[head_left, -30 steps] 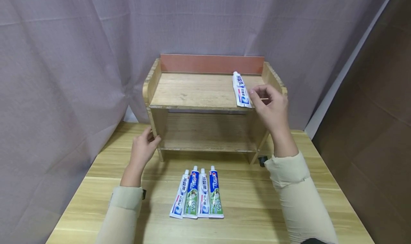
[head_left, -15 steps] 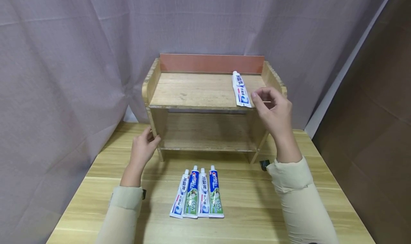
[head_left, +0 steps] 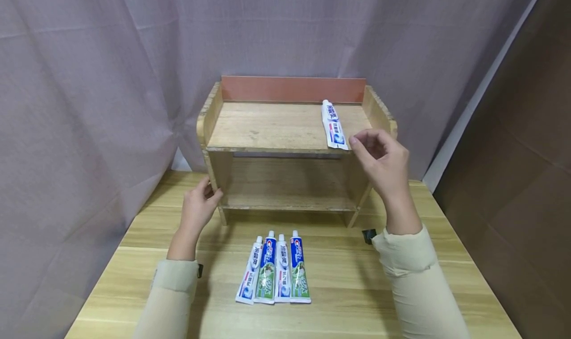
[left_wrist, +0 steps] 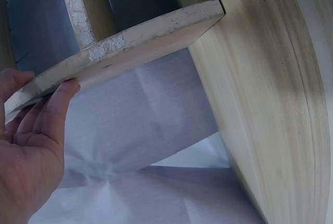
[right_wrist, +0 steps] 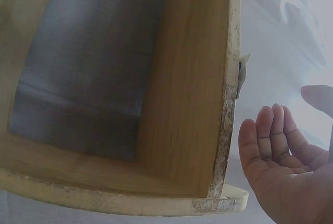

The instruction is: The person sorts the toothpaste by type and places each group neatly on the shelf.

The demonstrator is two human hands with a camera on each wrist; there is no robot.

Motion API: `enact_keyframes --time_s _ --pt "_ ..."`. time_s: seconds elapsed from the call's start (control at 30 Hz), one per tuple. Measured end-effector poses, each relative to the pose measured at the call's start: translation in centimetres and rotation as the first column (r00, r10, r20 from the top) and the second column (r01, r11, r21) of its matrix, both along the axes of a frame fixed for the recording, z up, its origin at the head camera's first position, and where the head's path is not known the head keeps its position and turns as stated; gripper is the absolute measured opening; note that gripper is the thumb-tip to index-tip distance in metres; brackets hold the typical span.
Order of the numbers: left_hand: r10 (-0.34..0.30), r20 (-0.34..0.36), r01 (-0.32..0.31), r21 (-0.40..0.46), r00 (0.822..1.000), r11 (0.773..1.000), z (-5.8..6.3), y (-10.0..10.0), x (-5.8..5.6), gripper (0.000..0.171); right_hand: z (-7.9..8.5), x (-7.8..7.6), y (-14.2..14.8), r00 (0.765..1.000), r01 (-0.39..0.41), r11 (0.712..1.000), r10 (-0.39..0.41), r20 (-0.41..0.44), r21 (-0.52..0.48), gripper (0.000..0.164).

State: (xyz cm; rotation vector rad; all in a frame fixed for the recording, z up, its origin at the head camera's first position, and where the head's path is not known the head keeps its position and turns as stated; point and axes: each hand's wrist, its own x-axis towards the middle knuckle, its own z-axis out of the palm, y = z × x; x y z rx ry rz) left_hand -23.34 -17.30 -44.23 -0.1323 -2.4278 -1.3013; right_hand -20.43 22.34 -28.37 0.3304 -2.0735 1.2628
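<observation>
Looks like the set-down step: one toothpaste tube lies on the shelf's top board, 2 o'clock of centre. Right hand just beside it at 4 o'clock, fingers loosely curved, nothing held. Left hand at 8 o'clock grips the shelf's side edge. Next move probably calls for reaching to four more tubes, table, 6 o'clock.

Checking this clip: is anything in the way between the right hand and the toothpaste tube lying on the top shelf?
Nothing visible is. In the head view, the right hand is just off the near end of the toothpaste tube on the top shelf; the right wrist view shows a gap, with no object in it.
</observation>
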Motion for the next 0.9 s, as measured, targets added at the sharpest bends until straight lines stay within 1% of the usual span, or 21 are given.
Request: enact_keyframes --time_s 0.13,0.27,0.4,0.5,0.7,0.9 --pt "-0.001 0.001 0.001 0.005 1.000 1.000 -0.1 0.0 0.0 0.039 -0.4 0.3 0.0 1.000 -0.014 1.000 0.014 0.002 -0.004 0.024" --pt "0.000 -0.006 0.000 0.010 1.000 1.000 -0.1 0.0 0.0 0.039 -0.8 0.5 -0.2 0.999 -0.045 0.999 0.045 -0.004 -0.028 0.026" --pt "-0.001 -0.012 0.001 0.014 1.000 1.000 -0.2 0.0 -0.1 0.039 -1.3 0.7 -0.2 0.997 -0.082 0.995 0.081 -0.008 -0.056 0.023" --pt "-0.005 -0.015 0.005 0.012 1.000 1.000 -0.3 0.0 -0.1 0.039 -1.6 0.9 -0.3 0.995 -0.094 0.994 0.093 -0.022 -0.051 0.021" --pt "-0.005 -0.009 0.005 0.014 1.000 1.000 -0.3 0.0 -0.1 0.039 -2.1 1.2 -0.4 0.994 -0.106 0.993 0.104 -0.040 -0.051 0.021" --pt "-0.002 -0.017 0.002 0.011 1.000 1.000 -0.3 -0.1 -0.1 0.038 -2.4 1.5 -0.6 0.995 -0.102 0.992 0.102 -0.014 -0.073 0.019"
